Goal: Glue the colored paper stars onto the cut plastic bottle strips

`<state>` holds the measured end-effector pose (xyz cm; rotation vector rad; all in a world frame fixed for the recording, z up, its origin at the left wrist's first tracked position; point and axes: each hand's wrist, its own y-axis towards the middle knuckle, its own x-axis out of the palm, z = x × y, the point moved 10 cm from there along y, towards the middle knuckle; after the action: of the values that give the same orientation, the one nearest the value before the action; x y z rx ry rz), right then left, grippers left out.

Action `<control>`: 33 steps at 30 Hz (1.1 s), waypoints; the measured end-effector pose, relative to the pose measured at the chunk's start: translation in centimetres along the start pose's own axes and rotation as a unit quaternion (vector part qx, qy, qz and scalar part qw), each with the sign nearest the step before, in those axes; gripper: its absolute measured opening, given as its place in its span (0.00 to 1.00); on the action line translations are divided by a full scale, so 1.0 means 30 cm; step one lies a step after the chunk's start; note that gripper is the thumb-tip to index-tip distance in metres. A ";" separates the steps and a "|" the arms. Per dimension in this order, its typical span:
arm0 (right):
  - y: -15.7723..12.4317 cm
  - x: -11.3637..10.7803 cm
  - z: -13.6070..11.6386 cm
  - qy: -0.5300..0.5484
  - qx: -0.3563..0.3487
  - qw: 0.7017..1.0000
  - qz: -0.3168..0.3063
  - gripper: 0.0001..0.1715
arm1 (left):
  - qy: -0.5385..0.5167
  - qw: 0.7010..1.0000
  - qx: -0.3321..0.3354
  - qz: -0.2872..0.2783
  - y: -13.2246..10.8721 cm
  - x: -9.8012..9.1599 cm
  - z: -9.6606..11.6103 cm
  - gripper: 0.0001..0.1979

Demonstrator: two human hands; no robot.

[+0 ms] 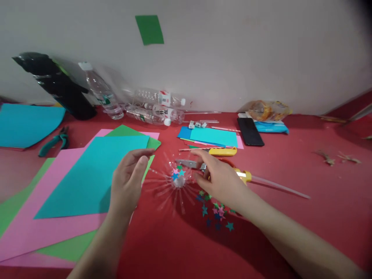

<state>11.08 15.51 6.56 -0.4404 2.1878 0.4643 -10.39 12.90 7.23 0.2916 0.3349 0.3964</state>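
Between my two hands, on the red table [162, 244], stands a clear plastic bottle piece [178, 181] cut into thin strips that fan outward. Small paper stars [178, 173] in blue, pink, green and turquoise sit on it. My left hand [129, 178] hovers to its left over the coloured sheets, fingers apart, holding nothing. On the other side my right hand [216, 174] is bent with thumb and fingers apart, near the strips' tips; nothing shows in it. Scissors [188, 164] lie partly hidden behind it. More loose paper stars [217, 213] are scattered below my right hand.
Large coloured paper sheets [95, 170] and teal pliers [55, 143] lie left. Bottles [154, 110] line the wall beside a black flask [61, 85]. A yellow cutter [223, 151], paper strips [213, 135], a phone [250, 131] and a yellow glue gun [244, 176] lie right.
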 end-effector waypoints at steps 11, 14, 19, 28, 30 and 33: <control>-0.008 -0.132 0.023 -0.100 0.018 0.995 -0.015 0.07 | 0.031 0.995 0.079 0.046 -0.064 -0.022 0.105 0.06; -0.061 -0.086 0.051 -0.129 0.013 0.990 -0.049 0.06 | 0.061 0.990 0.125 -0.010 -0.112 0.023 0.148 0.07; -0.139 -0.030 0.076 -0.155 -0.024 0.986 -0.050 0.05 | 0.164 0.929 0.304 -0.134 -0.216 0.150 0.252 0.07; -0.189 0.046 -0.029 -0.175 -0.158 0.968 -0.087 0.09 | 0.106 0.957 0.268 0.033 -0.140 0.052 0.247 0.09; -0.205 0.075 -0.054 -0.175 -0.178 0.963 -0.097 0.08 | 0.119 0.947 0.290 0.065 -0.152 0.026 0.269 0.10; -0.222 0.118 -0.069 -0.179 -0.191 0.960 -0.098 0.07 | 0.141 0.933 0.328 0.049 -0.202 0.026 0.290 0.13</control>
<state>10.69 8.23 3.78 -0.7135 1.6859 0.7962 -4.49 6.04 12.84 0.9143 0.7380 0.4168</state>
